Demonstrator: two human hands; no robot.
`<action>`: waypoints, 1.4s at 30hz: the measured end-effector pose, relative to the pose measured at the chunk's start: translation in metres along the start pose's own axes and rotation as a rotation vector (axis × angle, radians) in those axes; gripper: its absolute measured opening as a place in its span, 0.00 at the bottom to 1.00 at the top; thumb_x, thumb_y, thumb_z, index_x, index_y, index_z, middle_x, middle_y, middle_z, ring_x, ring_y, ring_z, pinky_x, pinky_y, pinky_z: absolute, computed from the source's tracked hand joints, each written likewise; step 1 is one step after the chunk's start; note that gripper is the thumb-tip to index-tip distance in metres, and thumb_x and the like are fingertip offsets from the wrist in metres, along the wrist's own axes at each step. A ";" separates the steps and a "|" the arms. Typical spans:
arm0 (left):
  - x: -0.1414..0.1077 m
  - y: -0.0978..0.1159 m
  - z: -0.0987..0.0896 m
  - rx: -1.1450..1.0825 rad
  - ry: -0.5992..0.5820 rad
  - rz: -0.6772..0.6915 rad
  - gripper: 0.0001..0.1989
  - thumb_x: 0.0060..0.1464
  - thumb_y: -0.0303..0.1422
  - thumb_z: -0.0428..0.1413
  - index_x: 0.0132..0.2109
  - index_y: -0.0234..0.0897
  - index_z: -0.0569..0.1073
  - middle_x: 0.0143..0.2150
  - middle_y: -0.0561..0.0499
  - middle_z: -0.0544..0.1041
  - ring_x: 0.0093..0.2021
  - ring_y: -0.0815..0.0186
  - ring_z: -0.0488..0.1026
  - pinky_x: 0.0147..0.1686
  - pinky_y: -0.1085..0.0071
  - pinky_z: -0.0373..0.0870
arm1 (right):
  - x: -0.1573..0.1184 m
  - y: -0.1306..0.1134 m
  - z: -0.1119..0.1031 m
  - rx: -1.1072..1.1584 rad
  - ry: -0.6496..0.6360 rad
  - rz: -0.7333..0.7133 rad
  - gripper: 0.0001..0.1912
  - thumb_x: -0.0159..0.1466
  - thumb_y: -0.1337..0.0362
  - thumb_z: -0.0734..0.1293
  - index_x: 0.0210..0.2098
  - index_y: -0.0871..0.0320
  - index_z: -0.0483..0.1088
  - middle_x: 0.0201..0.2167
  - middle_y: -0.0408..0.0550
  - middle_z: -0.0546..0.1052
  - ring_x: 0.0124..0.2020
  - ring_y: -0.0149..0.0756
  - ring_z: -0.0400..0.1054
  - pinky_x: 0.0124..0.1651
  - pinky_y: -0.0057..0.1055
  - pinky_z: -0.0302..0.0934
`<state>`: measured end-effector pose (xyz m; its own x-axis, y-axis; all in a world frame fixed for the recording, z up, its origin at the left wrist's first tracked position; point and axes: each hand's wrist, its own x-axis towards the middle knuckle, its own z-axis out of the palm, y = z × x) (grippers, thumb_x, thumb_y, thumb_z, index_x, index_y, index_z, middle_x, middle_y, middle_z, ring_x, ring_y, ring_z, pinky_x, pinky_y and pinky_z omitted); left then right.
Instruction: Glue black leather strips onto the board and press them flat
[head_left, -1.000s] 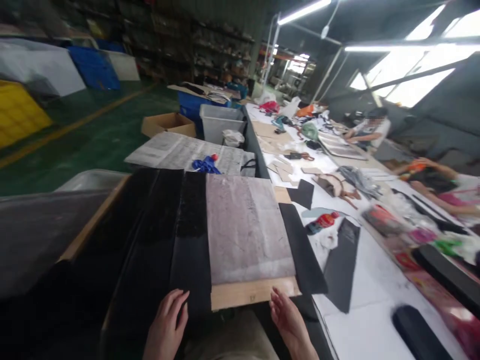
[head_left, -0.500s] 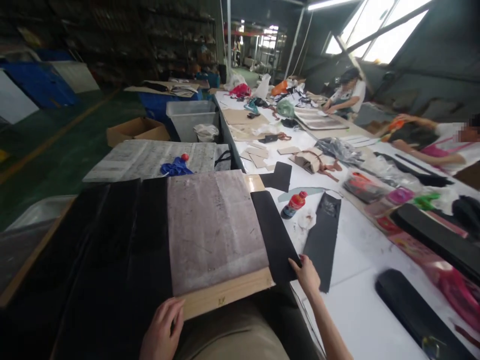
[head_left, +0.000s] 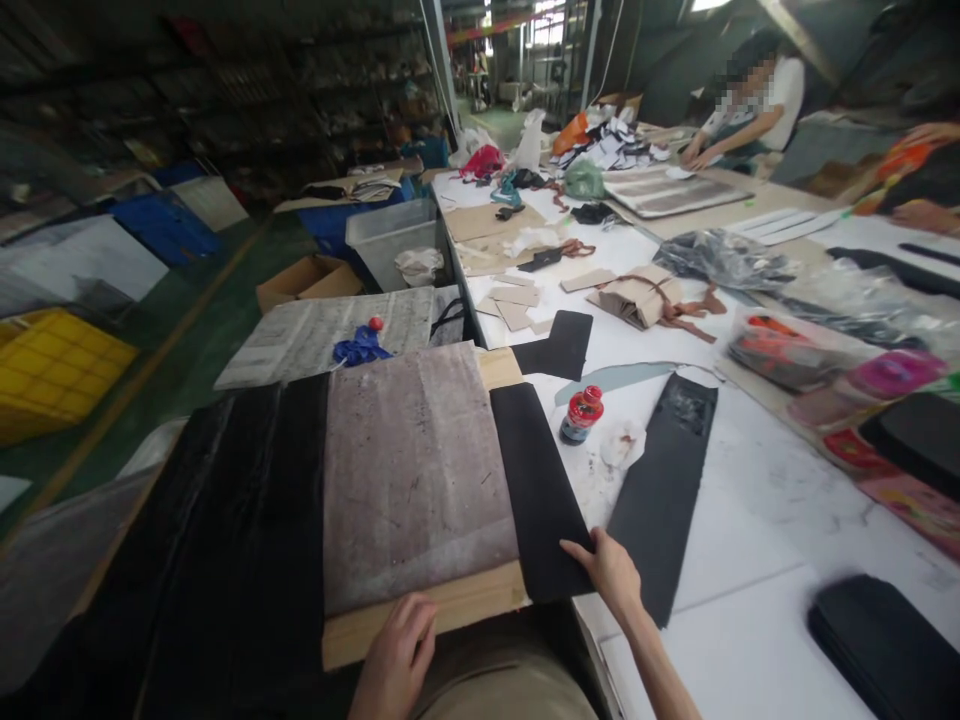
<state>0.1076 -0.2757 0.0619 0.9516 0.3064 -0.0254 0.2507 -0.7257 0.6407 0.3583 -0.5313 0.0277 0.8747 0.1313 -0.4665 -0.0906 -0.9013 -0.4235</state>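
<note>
At right hand (head_left: 616, 574), smooth oblong black strip (head_left: 536, 490), mottled sheet (head_left: 416, 480)

A plain, matte black strip (head_left: 536, 480), long and narrow, lay flat with its length along the right side of a pale wooden board (head_left: 487, 598). The board's front edge showed bare, while a mauve-grey sheet (head_left: 416, 480), streaked, scuffed and dotted with dark specks, covered its top.
</note>
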 end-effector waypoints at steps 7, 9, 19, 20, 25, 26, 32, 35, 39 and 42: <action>0.047 0.035 0.005 0.007 -0.319 -0.004 0.11 0.65 0.27 0.48 0.46 0.40 0.75 0.46 0.46 0.76 0.47 0.58 0.76 0.48 0.63 0.72 | -0.004 0.009 0.004 0.133 -0.044 0.011 0.16 0.63 0.50 0.68 0.29 0.52 0.62 0.29 0.45 0.77 0.33 0.42 0.76 0.31 0.30 0.59; 0.059 0.042 0.007 0.016 -0.364 0.014 0.11 0.65 0.26 0.48 0.46 0.39 0.75 0.46 0.46 0.76 0.47 0.59 0.76 0.48 0.64 0.71 | -0.013 0.011 0.006 0.171 -0.059 0.040 0.14 0.65 0.52 0.67 0.31 0.52 0.63 0.29 0.44 0.78 0.26 0.37 0.75 0.28 0.29 0.60; 0.079 0.058 0.020 -0.007 -0.438 0.085 0.10 0.64 0.25 0.50 0.45 0.39 0.75 0.46 0.48 0.75 0.47 0.61 0.75 0.47 0.68 0.69 | -0.035 0.007 0.000 0.132 0.027 0.087 0.10 0.62 0.57 0.71 0.32 0.53 0.67 0.18 0.42 0.74 0.24 0.42 0.75 0.34 0.33 0.60; 0.078 0.058 0.021 -0.011 -0.443 0.082 0.10 0.64 0.25 0.50 0.45 0.39 0.75 0.46 0.47 0.74 0.47 0.60 0.75 0.47 0.68 0.69 | -0.037 0.005 -0.001 0.130 0.043 0.087 0.09 0.61 0.58 0.71 0.34 0.53 0.67 0.18 0.42 0.74 0.25 0.43 0.75 0.34 0.33 0.59; 0.070 0.055 0.024 -0.071 -0.459 0.056 0.11 0.64 0.26 0.49 0.47 0.39 0.75 0.46 0.46 0.75 0.46 0.59 0.75 0.47 0.65 0.69 | -0.045 0.001 -0.001 0.175 0.118 0.097 0.07 0.62 0.60 0.69 0.36 0.52 0.65 0.19 0.42 0.75 0.27 0.44 0.75 0.33 0.33 0.56; 0.069 0.055 0.024 -0.092 -0.457 0.049 0.11 0.64 0.27 0.49 0.47 0.39 0.76 0.46 0.46 0.75 0.46 0.59 0.75 0.47 0.65 0.69 | -0.045 0.001 -0.001 0.203 0.125 0.093 0.07 0.63 0.59 0.68 0.35 0.51 0.64 0.20 0.42 0.76 0.26 0.42 0.75 0.32 0.33 0.56; 0.068 0.059 0.032 -0.306 -0.390 0.004 0.10 0.63 0.30 0.52 0.48 0.40 0.76 0.46 0.47 0.77 0.48 0.60 0.76 0.51 0.65 0.71 | -0.046 -0.010 -0.016 0.418 0.112 -0.020 0.12 0.62 0.49 0.64 0.32 0.51 0.65 0.19 0.38 0.73 0.21 0.38 0.71 0.29 0.31 0.59; 0.079 0.060 0.044 -0.433 -0.318 -0.041 0.12 0.66 0.36 0.51 0.49 0.37 0.74 0.47 0.44 0.77 0.49 0.60 0.77 0.52 0.64 0.73 | -0.058 -0.029 -0.030 0.439 0.168 -0.172 0.16 0.61 0.46 0.63 0.33 0.51 0.68 0.19 0.39 0.71 0.22 0.36 0.68 0.29 0.30 0.57; 0.099 0.057 0.060 -0.558 -0.232 -0.093 0.17 0.68 0.39 0.49 0.58 0.35 0.68 0.53 0.40 0.77 0.55 0.58 0.77 0.55 0.60 0.74 | -0.080 -0.059 -0.037 0.463 0.235 -0.357 0.15 0.62 0.48 0.63 0.33 0.52 0.71 0.18 0.40 0.69 0.20 0.32 0.62 0.28 0.29 0.55; 0.103 0.055 0.062 -0.600 -0.216 -0.075 0.19 0.67 0.37 0.49 0.61 0.36 0.68 0.57 0.39 0.76 0.58 0.58 0.75 0.57 0.59 0.73 | -0.089 -0.071 -0.035 0.670 0.214 -0.351 0.16 0.62 0.46 0.66 0.31 0.53 0.69 0.18 0.38 0.65 0.20 0.31 0.59 0.25 0.28 0.56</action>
<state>0.2300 -0.3222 0.0473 0.9655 0.1665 -0.2004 0.2341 -0.2170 0.9477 0.3036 -0.4933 0.1268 0.9718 0.2187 -0.0882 -0.0007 -0.3716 -0.9284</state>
